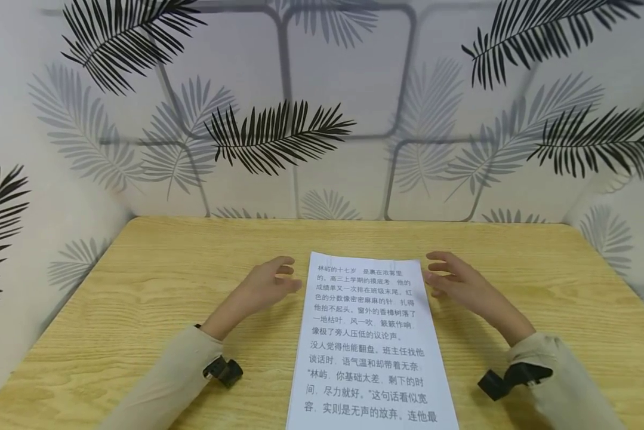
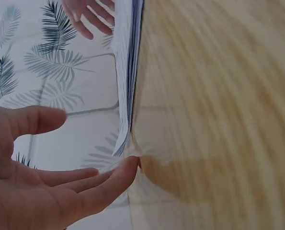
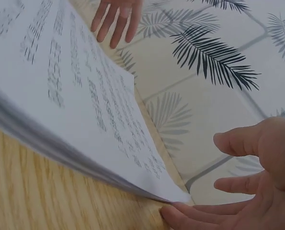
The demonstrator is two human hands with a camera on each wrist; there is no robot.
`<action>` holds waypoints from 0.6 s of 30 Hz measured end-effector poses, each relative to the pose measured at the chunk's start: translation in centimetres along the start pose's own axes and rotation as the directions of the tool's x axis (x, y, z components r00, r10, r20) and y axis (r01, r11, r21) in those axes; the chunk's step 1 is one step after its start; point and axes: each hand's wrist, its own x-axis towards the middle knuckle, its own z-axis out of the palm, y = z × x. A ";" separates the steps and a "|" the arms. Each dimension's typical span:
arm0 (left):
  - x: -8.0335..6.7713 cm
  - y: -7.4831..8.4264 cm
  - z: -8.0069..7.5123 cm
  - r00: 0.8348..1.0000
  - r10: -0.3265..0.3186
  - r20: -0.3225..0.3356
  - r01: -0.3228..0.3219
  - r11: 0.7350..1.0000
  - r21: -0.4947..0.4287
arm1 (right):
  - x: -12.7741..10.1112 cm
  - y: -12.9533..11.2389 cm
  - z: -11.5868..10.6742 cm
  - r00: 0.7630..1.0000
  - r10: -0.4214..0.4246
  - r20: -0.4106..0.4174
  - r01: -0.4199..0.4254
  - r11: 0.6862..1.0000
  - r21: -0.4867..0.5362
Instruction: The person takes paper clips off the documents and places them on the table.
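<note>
A stack of printed paper (image 1: 369,346) lies on the wooden table between my two hands, its top sheet covered in lines of Chinese text. My left hand (image 1: 268,283) is just left of the stack's upper part, fingers loosely bent and holding nothing. On the other side, my right hand (image 1: 458,283) is beside the upper right edge, thumb and fingers apart. The right wrist view shows fingertips close to the corner of the paper stack (image 3: 99,96); whether they touch it I cannot tell. In the left wrist view the paper stack (image 2: 128,67) appears edge-on, with many layers.
The light wooden table (image 1: 155,286) extends around the stack. Behind it rises a wall covering (image 1: 343,77) with leaf patterns. A dark wrist device (image 1: 223,371) is strapped to the left sleeve, and another wrist device (image 1: 515,380) to the right.
</note>
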 end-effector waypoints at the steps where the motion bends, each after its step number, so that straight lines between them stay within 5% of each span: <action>1: 0.1 -0.1 0.1 0.999 -0.028 0.026 0.029 0.999 -0.040 | 0.1 0.0 0.1 1.000 0.021 0.013 -0.022 0.998 0.053; 5: 0.2 -0.1 0.4 0.988 -0.063 0.140 0.096 0.965 -0.244 | 0.1 -0.1 0.1 0.996 0.081 0.044 -0.088 0.980 0.177; 10: 0.2 0.0 0.5 0.971 -0.019 0.240 0.138 0.861 -0.490 | 0.2 0.1 0.1 0.994 0.107 0.029 -0.111 0.960 0.257; 18: 0.4 -0.4 1.2 0.963 -0.042 0.268 0.212 0.732 -0.647 | 0.7 0.5 1.0 0.985 0.169 -0.047 -0.152 0.956 0.252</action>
